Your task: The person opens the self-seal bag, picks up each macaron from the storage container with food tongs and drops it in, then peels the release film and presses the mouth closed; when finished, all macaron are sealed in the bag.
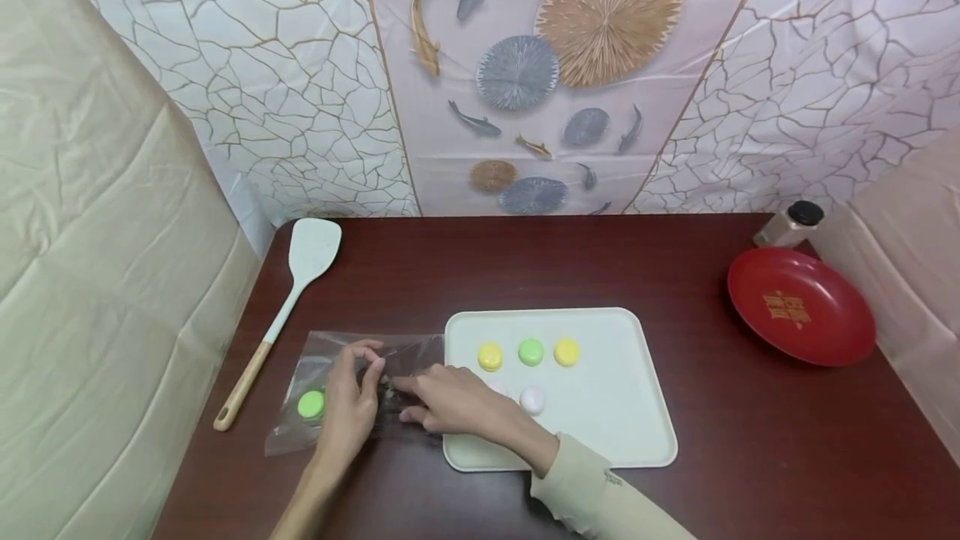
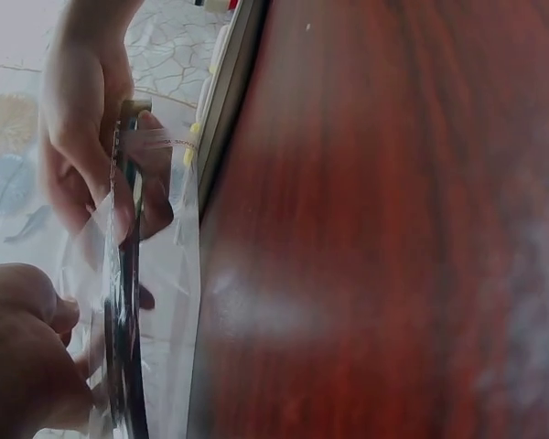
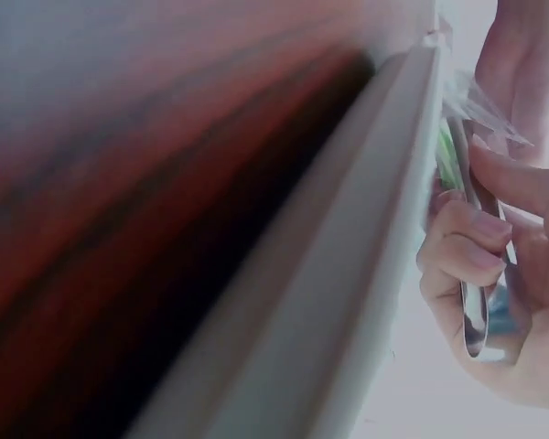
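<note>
A clear plastic bag (image 1: 300, 436) lies on the table with a green macaron (image 1: 311, 404) inside it, left of my left hand (image 1: 352, 394). My left thumb and fingers pinch the bag near its opening. My right hand (image 1: 461, 402) grips narrow metal tongs (image 3: 475, 320), whose bent end shows in the right wrist view. The tongs reach into the bag in the left wrist view; their tips cannot be made out. On the cream tray (image 1: 600, 436) are two yellow macarons (image 1: 490, 357), a green macaron (image 1: 531, 352) and pale pink macarons (image 1: 532, 400), one partly hidden by my right hand.
A white spatula (image 1: 313, 248) with a wooden handle lies at the left. A red oval plate (image 1: 825, 315) sits at the far right, with a black-lidded jar (image 1: 787, 225) behind it. Patterned cloth (image 1: 300, 65) hangs behind the dark table (image 1: 712, 440).
</note>
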The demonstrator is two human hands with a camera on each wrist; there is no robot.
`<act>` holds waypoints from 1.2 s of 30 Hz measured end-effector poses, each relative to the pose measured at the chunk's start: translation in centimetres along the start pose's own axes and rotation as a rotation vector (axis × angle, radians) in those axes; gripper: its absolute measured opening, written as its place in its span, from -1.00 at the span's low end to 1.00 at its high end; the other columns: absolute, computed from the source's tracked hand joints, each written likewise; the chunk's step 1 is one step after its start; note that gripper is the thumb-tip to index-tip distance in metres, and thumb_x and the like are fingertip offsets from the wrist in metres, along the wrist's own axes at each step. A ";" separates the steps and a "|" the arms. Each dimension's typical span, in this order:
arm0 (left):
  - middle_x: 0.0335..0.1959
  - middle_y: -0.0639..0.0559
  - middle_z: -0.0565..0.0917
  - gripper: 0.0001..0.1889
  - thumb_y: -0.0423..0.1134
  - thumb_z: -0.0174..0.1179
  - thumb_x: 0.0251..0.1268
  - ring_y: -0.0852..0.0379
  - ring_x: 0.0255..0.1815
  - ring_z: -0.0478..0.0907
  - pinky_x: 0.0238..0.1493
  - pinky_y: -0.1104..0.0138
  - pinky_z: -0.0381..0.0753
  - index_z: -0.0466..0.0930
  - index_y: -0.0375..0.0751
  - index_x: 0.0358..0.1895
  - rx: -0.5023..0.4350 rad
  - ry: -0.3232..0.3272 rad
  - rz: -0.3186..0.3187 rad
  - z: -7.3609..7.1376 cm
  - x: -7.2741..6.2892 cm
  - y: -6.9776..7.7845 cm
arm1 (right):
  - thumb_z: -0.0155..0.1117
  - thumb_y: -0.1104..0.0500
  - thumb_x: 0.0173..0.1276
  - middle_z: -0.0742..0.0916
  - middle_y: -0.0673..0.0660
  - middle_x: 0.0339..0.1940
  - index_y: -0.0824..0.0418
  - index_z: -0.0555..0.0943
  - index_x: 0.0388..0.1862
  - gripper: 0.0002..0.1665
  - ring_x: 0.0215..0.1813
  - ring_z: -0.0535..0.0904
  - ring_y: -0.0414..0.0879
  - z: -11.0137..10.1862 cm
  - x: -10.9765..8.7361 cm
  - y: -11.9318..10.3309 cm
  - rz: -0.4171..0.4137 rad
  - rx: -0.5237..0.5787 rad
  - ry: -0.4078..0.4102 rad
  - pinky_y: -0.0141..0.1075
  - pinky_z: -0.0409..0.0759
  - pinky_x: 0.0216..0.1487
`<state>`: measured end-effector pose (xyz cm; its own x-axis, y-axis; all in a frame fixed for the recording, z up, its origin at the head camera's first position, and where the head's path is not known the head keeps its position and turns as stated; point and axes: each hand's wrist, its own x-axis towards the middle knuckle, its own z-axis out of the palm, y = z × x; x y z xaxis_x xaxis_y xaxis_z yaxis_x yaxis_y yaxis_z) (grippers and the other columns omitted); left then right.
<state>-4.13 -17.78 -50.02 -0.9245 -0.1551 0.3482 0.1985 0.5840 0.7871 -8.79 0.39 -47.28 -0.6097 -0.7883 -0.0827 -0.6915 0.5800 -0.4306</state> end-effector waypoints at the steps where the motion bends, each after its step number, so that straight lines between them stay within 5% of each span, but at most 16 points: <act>1: 0.13 -0.29 0.74 -0.92 -0.47 0.21 0.61 -0.35 0.22 0.67 0.28 -0.13 0.49 0.48 -0.34 -0.11 0.003 -0.002 -0.012 0.0 -0.1 0.1 | 0.45 -0.05 0.58 0.78 -0.09 -0.33 -0.02 0.70 0.38 -0.53 -0.43 0.56 -0.27 0.3 -0.3 0.4 0.011 0.026 -0.001 -0.29 0.57 -0.45; 5: 0.11 -0.31 0.75 -0.90 -0.53 0.23 0.56 -0.37 0.21 0.67 0.31 -0.01 0.50 0.49 -0.36 -0.13 0.013 0.021 -0.025 -0.1 -0.6 0.2 | 0.44 -0.18 0.55 0.75 -0.19 -0.37 -0.12 0.66 0.49 -0.41 -0.46 0.48 -0.38 2.8 -2.1 3.5 0.008 0.049 0.055 -0.38 0.45 -0.50; 9: 0.07 -0.33 0.75 -0.88 -0.59 0.24 0.50 -0.38 0.17 0.68 0.29 0.18 0.48 0.49 -0.39 -0.16 0.020 0.065 0.004 0.0 -1.0 0.3 | 0.49 -0.11 0.52 0.71 -0.16 -0.47 -0.02 0.73 0.37 -0.49 -0.47 0.44 -0.37 -0.3 -6.9 3.6 0.028 0.085 0.090 -0.37 0.45 -0.47; 12: 0.07 -0.31 0.75 -0.87 -0.58 0.25 0.50 -0.36 0.17 0.68 0.27 0.16 0.49 0.50 -0.38 -0.16 0.023 0.071 0.014 0.1 -1.0 0.4 | 0.52 -0.03 0.50 0.62 -0.18 -0.54 0.05 0.77 0.26 -0.58 -0.45 0.38 -0.37 -3.0 -10.8 3.7 0.064 0.079 0.139 -0.37 0.43 -0.44; 18: 0.09 -0.31 0.75 -0.88 -0.57 0.26 0.51 -0.38 0.20 0.67 0.27 -0.03 0.50 0.50 -0.38 -0.15 0.028 0.059 -0.002 0.2 -0.9 0.6 | 0.61 -0.06 0.41 0.51 -0.29 -0.57 -0.01 0.82 0.25 -0.53 -0.47 0.31 -0.42 -5.1 -16.5 6.1 0.191 0.000 0.285 -0.41 0.36 -0.43; 27: 0.10 -0.34 0.74 -0.88 -0.55 0.26 0.52 -0.41 0.21 0.66 0.29 0.09 0.46 0.50 -0.39 -0.14 0.024 0.051 0.025 0.2 -0.1 0.7 | 0.68 -0.02 0.30 0.56 -0.36 -0.49 -0.07 0.83 0.23 -0.49 -0.49 0.27 -0.47 -7.1 -22.0 9.4 0.301 -0.108 0.407 -0.40 0.28 -0.48; 36: 0.08 -0.35 0.74 -0.88 -0.57 0.26 0.50 -0.42 0.16 0.67 0.27 0.20 0.44 0.50 -0.39 -0.15 0.021 0.057 0.053 -0.1 0.2 0.7 | 0.70 -0.03 0.27 0.60 -0.41 -0.44 0.00 0.82 0.26 -0.43 -0.40 0.41 -0.47 -7.0 -26.3 12.3 0.427 -0.129 0.414 -0.33 0.40 -0.43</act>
<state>-4.11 -17.43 -49.33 -0.8925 -0.1682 0.4184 0.2395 0.6092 0.7560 -3.98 29.66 -44.08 -0.9254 -0.3508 0.1432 -0.3787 0.8678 -0.3217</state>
